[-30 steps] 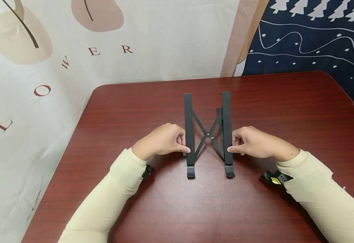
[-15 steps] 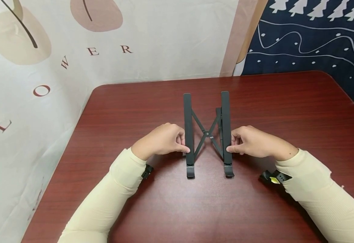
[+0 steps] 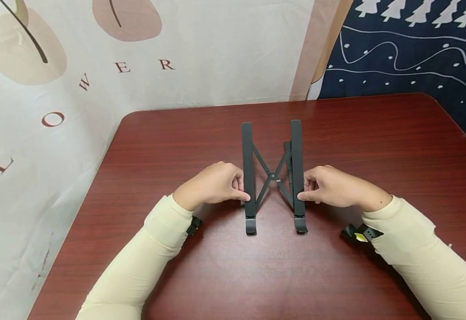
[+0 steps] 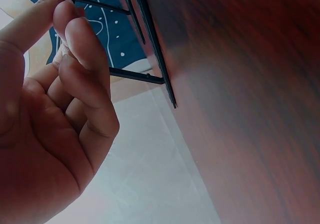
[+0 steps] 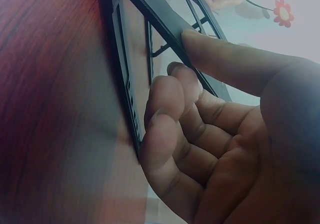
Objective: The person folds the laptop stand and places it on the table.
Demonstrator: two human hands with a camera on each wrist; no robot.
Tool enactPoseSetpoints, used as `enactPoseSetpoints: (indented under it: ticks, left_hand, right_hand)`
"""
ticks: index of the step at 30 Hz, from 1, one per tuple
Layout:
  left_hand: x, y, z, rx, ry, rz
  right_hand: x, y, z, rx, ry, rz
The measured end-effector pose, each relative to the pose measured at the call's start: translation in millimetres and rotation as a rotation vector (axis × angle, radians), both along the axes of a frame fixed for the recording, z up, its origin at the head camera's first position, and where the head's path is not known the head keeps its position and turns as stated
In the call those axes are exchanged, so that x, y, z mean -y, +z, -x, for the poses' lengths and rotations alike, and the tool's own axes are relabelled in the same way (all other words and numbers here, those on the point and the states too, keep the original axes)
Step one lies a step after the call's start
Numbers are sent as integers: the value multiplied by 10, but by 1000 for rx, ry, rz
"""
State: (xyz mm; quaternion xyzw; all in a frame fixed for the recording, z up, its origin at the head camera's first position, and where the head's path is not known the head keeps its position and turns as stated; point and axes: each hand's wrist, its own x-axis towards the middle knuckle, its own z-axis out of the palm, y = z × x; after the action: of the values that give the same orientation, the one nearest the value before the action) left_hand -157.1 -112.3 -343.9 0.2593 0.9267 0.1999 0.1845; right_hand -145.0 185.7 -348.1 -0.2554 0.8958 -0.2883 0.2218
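A black folding laptop stand (image 3: 248,169) stands unfolded on the table, its two long arms joined by a crossed brace with a pivot in the middle. My left hand (image 3: 218,183) pinches the left arm low down, thumb on its top face. From the other side my right hand (image 3: 332,187) pinches the right arm at about the same height. In the right wrist view the thumb (image 5: 220,56) lies on the flat arm and the curled fingers (image 5: 165,99) sit beneath it. The left wrist view shows the left fingers curled, with the stand's base bar (image 4: 155,49) beyond them.
The dark red wooden table (image 3: 272,275) reaches back to a pale printed cloth (image 3: 225,53) and a navy cloth with white trees (image 3: 408,53). Each wrist carries a black strap, such as the right strap (image 3: 362,233) below the cuff.
Both hands keep their hold on the laptop stand. The right arm of the stand and the right hand have shifted very slightly left; otherwise little differs.
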Motion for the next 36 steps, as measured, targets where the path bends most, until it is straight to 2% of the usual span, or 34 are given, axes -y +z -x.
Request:
enactPoseSetpoints:
  ticks: [36]
  left_hand:
    - [-3, 5, -2, -2, 8, 5]
  right_hand:
    - [70, -23, -2, -23, 2, -2]
